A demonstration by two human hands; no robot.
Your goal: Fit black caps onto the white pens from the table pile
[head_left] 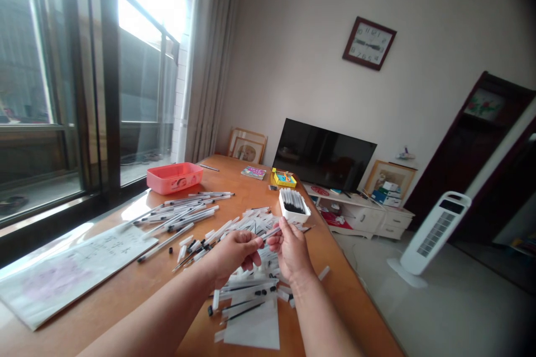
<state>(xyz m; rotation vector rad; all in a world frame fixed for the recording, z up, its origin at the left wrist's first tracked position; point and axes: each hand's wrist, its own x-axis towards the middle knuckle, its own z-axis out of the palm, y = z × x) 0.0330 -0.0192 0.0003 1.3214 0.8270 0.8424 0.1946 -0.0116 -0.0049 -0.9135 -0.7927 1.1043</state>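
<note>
My left hand (238,255) and my right hand (293,250) meet over the middle of a pile of pen parts (255,217). Between their pinched fingertips is a slim, pale pen (271,232), one end in each hand. Its tip and far end are partly hidden by my fingers. Around and below my hands lie clear barrels, black caps and thin dark refills, some on a white sheet (253,332). Just beyond my right hand stands a white tray (302,216) packed with upright pens, black at their lower ends.
Capped pens (184,213) lie in a loose group on the left, near a red plastic box (175,178) and a large paper booklet (71,273). A yellow box (283,178) and a colourful booklet (253,173) rest farther back. The table's right edge (355,279) runs beside my right arm.
</note>
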